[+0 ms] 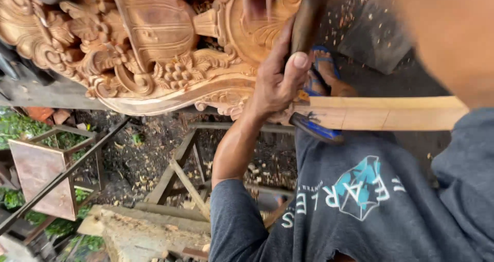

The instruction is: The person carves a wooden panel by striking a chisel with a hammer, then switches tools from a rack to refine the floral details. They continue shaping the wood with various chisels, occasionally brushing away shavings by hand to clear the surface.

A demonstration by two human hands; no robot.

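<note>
**Hand clamped on wooden handle at the carved panel**

One hand (pixel 278 82) was seen mid-frame, forearm running in from 7 o'clock out of a grey sleeve. Whether it was the left or the right, the view did not settle. Fingers wrapped tight round a dark wooden handle (pixel 304 25), thumb (pixel 296 66) pressed up along the shaft. The handle rose toward 12 o'clock and left the frame; its head was not seen.

The carved wood panel (pixel 149 46) filled the upper left, from 9 to 12 o'clock: pale reddish timber, scrolls, leaves, a grape-like cluster, a smooth curved lower edge. The gripping hand sat just at the panel's right end, knuckles against or very near the carving; contact could not be confirmed.

A plain flat plank (pixel 386 112) lay at 3 o'clock of the hand, running out to the right, pencil lines across it. Beneath its left end a blue sandal (pixel 319 131) showed, and a foot in a second blue sandal (pixel 324 74) sat just above.

A blurred shape, skin-toned, covered the upper right corner; the other hand could not be made out.

Below, at 6 to 8 o'clock: wood chips (pixel 154 154) on dark ground, a rough trestle frame (pixel 180 174), a rusty metal stool (pixel 41 174).
</note>
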